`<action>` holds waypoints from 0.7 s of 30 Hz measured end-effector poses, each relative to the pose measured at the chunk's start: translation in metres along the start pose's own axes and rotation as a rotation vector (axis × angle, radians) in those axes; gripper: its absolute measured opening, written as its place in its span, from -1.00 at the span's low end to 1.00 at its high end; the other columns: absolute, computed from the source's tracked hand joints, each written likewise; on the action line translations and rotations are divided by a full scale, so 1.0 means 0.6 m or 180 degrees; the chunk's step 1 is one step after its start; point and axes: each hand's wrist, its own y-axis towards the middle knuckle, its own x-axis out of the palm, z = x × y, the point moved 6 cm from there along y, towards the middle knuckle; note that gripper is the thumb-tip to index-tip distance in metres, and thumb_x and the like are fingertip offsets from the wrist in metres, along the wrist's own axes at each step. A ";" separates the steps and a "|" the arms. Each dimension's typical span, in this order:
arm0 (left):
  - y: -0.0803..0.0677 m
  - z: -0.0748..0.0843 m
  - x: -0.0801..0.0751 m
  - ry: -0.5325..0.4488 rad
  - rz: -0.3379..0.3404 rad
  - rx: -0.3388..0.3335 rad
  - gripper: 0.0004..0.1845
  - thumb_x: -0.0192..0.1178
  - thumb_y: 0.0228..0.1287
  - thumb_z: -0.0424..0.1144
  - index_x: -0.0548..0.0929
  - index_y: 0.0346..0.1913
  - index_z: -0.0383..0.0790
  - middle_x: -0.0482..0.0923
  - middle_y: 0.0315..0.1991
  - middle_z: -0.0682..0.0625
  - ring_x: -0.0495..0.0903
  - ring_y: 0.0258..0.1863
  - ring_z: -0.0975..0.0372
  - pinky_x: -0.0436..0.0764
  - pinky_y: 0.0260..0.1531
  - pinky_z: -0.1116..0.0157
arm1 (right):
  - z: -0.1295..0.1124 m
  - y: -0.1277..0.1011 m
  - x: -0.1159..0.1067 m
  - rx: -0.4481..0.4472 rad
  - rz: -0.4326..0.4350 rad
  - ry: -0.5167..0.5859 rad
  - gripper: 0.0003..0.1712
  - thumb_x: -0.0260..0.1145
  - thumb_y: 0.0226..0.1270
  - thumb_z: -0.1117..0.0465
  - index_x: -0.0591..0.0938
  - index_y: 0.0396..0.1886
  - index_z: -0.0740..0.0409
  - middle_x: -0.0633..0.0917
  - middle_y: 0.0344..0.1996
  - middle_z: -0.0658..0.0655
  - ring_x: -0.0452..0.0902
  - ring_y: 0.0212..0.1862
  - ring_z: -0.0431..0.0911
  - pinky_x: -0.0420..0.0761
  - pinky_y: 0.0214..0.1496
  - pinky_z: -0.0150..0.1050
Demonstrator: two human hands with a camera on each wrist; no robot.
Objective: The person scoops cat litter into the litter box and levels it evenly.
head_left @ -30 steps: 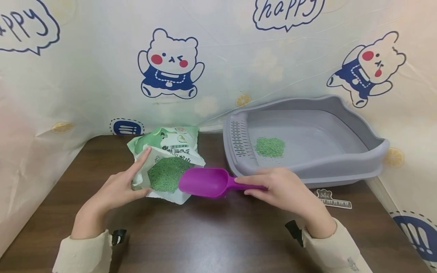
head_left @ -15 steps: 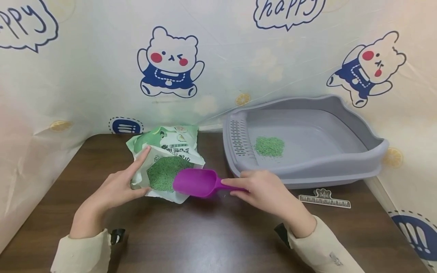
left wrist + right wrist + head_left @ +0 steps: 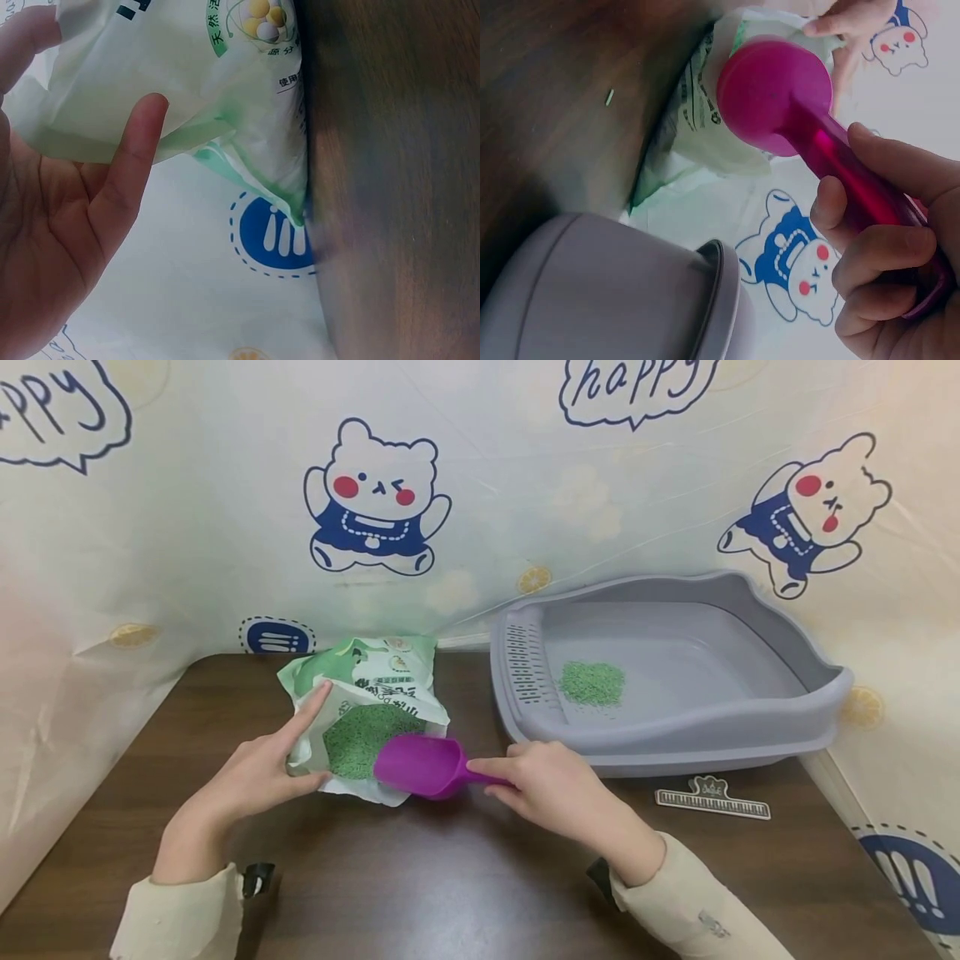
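Observation:
A green and white litter bag [image 3: 371, 681] lies on the brown table [image 3: 450, 877] with its mouth facing me, green pellets [image 3: 358, 742] showing inside. My left hand [image 3: 258, 770] pinches the left edge of that mouth between thumb and forefinger; in the left wrist view the hand [image 3: 67, 225] lies against the bag [image 3: 187, 75]. My right hand [image 3: 546, 781] grips the handle of a purple scoop [image 3: 416, 766], whose bowl overlaps the bag's opening. The right wrist view shows the scoop [image 3: 776, 94] from behind, held by curled fingers [image 3: 870, 270], pointing at the bag [image 3: 697, 127].
A grey litter tray [image 3: 675, 731] stands at the right rear, holding a small heap of green pellets [image 3: 592, 682]. A ruler-like clip [image 3: 712, 799] lies in front of it. One loose pellet [image 3: 609, 96] lies on the table. Printed sheeting [image 3: 375, 502] surrounds the table.
My right hand has carried the scoop leftward from beside the tray until its bowl reaches the bag's mouth. The left hand and the bag have stayed put.

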 end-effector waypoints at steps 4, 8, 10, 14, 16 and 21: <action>0.000 0.000 -0.002 0.0005 -0.0010 -0.0009 0.21 0.43 0.12 0.04 -0.30 0.59 0.32 0.47 0.22 -0.49 0.65 -0.06 -0.17 0.55 -0.14 -0.19 | -0.002 0.005 0.004 0.0090 -0.0023 -0.0030 -0.64 0.49 0.19 0.05 0.76 0.02 -0.19 0.52 -0.66 -0.10 0.32 -0.62 -0.25 0.19 -0.63 -0.46; 0.000 -0.001 -0.004 0.0002 -0.0018 -0.0024 0.21 0.42 0.13 0.03 -0.31 0.59 0.33 0.47 0.23 -0.49 0.65 -0.06 -0.16 0.56 -0.15 -0.19 | -0.003 0.011 0.008 0.0147 -0.0072 -0.0009 -0.64 0.48 0.20 0.05 0.76 0.02 -0.21 0.57 -0.64 -0.08 0.40 -0.60 -0.22 0.23 -0.62 -0.43; 0.000 -0.001 -0.004 0.0004 -0.0015 -0.0022 0.21 0.42 0.13 0.03 -0.31 0.59 0.32 0.48 0.22 -0.49 0.65 -0.08 -0.14 0.56 -0.16 -0.18 | -0.003 0.014 0.011 0.0174 -0.0109 0.0038 -0.65 0.47 0.21 0.06 0.76 0.03 -0.20 0.62 -0.60 -0.06 0.45 -0.58 -0.21 0.25 -0.61 -0.43; 0.000 -0.002 -0.003 0.0006 -0.0023 -0.0015 0.21 0.42 0.13 0.02 -0.31 0.59 0.31 0.48 0.22 -0.50 0.66 -0.09 -0.14 0.56 -0.17 -0.18 | -0.006 0.018 0.019 0.0223 -0.0210 0.0167 -0.66 0.46 0.22 0.09 0.77 0.02 -0.15 0.67 -0.56 -0.04 0.50 -0.54 -0.19 0.28 -0.60 -0.44; 0.000 -0.002 -0.003 0.0006 -0.0021 -0.0024 0.21 0.42 0.13 0.02 -0.31 0.59 0.32 0.47 0.23 -0.49 0.66 -0.08 -0.15 0.56 -0.16 -0.19 | -0.008 0.021 0.022 0.0238 -0.0256 0.0196 -0.67 0.46 0.23 0.10 0.77 0.02 -0.14 0.68 -0.57 -0.03 0.52 -0.53 -0.18 0.31 -0.58 -0.44; 0.000 -0.003 0.000 0.0018 -0.0010 -0.0020 0.21 0.42 0.13 0.03 -0.31 0.59 0.33 0.43 0.27 -0.48 0.66 -0.10 -0.16 0.56 -0.16 -0.18 | -0.011 0.027 0.027 0.0285 -0.0326 0.0257 -0.68 0.45 0.23 0.11 0.78 0.01 -0.11 0.73 -0.56 -0.03 0.62 -0.49 -0.14 0.37 -0.56 -0.42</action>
